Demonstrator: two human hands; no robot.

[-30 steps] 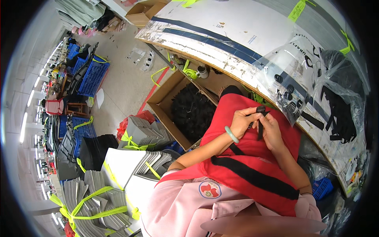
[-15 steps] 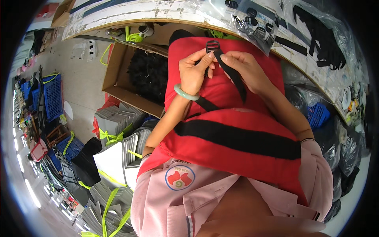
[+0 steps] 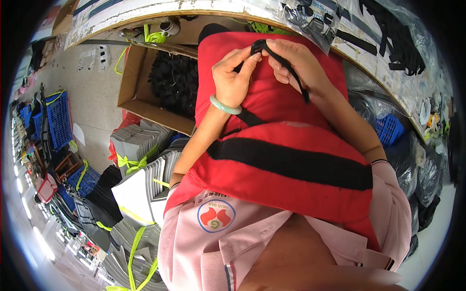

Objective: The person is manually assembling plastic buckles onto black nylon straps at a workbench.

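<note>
Over my lap, my left hand (image 3: pixel 232 77), with a pale green bangle (image 3: pixel 224 105) at its wrist, pinches a black buckle (image 3: pixel 256 47) between thumb and fingers. A black webbing strap (image 3: pixel 292 72) arches out of the buckle and hangs with its loose end below my right hand (image 3: pixel 302 59). The right thumb and fingers are closed on this strap close to the buckle. Tilted edge-on, the buckle hides its slots, so how the strap runs through it cannot be made out. Both hands are above the red apron (image 3: pixel 272 116).
A white worktable (image 3: pixel 204 7) curves along the far side, with bagged buckles (image 3: pixel 318 22) and black straps (image 3: pixel 400 41) on it. Left of my lap stands a cardboard box (image 3: pixel 133 80) of black pieces (image 3: pixel 172 85). Tied grey sheet stacks (image 3: pixel 138 145) lie nearer; a blue basket (image 3: pixel 388 130) is at right.
The buckle has tipped from face-on to edge-on. My right hand has moved up and left to the buckle, and the strap now bends in an arch over it.
</note>
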